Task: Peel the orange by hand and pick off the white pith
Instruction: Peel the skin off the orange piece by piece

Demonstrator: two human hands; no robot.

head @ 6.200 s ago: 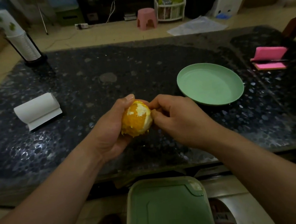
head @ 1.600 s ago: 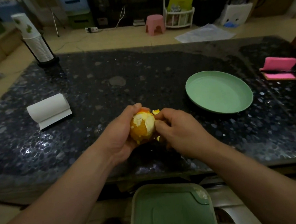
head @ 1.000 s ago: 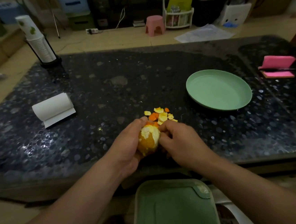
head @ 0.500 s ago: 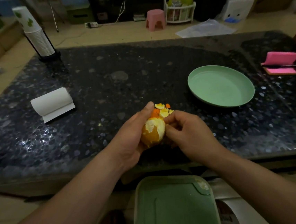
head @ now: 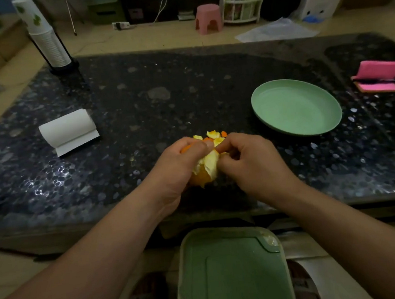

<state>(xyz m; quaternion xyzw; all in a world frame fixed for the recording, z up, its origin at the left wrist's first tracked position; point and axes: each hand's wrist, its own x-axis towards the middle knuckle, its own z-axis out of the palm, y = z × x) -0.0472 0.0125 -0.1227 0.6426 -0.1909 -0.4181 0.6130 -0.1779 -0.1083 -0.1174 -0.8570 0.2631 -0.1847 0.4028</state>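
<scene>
Orange [head: 204,170] is up off the table [head: 139,102], held just above its near edge, dead centre in my view. Left hand [head: 176,165] is wrapped round it from the left side, thumb laid across the top. That's the anchor, I'd say, so the fruit can't twist while the other side gets worked.

Right hand [head: 253,163] is curled in tight against the fruit's right flank, thumb and forefinger pinching a peel flap [head: 211,162] that shows its pale inner face (how far the fingertips are tucked under it I can't tell, the knuckles hide that). The low part of the fruit shows orange; in this dim light I won't call it rind or flesh.

Just beyond the hands, a little heap of peel scraps [head: 213,135] lies on the table, close by so each torn piece has a short drop. The green plate [head: 296,108] waits to the right, well apart from the scraps, and I read it as kept clean for the finished fruit. A paper roll [head: 69,130] lies off to the left, handy for sticky fingers.

My judgement: peeling is well along, one flap in hand, and the fiddly pith-picking is mostly ahead. Pull slowly here, since a hard tug could tear into the segments.
</scene>
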